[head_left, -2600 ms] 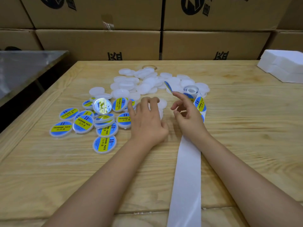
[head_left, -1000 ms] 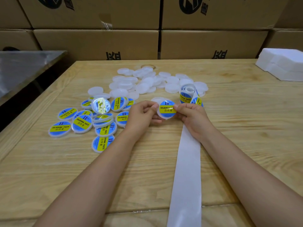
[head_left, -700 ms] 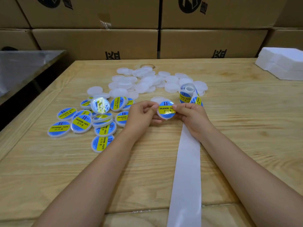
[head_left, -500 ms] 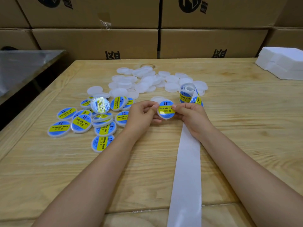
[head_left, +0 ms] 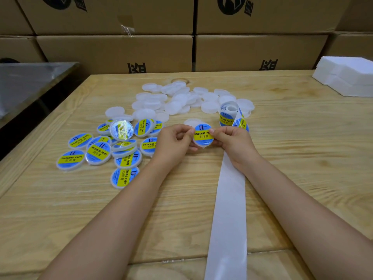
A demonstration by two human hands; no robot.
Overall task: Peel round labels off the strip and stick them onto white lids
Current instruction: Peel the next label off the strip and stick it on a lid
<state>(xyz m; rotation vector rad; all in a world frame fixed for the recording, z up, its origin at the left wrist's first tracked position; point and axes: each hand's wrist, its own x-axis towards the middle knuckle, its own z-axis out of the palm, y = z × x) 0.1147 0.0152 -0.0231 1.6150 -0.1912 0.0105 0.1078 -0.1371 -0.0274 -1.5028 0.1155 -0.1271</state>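
Note:
Both hands hold one white lid (head_left: 203, 136) with a blue and yellow round label on it, tilted up toward me at the table's middle. My left hand (head_left: 175, 140) pinches its left rim and my right hand (head_left: 232, 140) pinches its right rim. The label strip (head_left: 228, 201) runs as bare white backing from under my right wrist to the front edge. Its rolled end (head_left: 227, 116) with labels stands just beyond my right hand. A bare white lid (head_left: 191, 121) lies behind the held one.
Several labelled lids (head_left: 99, 153) lie in a heap to the left. Several bare white lids (head_left: 177, 99) are piled farther back. White foam blocks (head_left: 347, 74) sit at the far right corner. Cardboard boxes (head_left: 193, 33) line the back; a metal table (head_left: 30, 77) stands left.
My right hand carried a peeled label from the strip onto the lid held by my left hand. Since then both hands keep the labelled lid nearly still, pressing at its rim.

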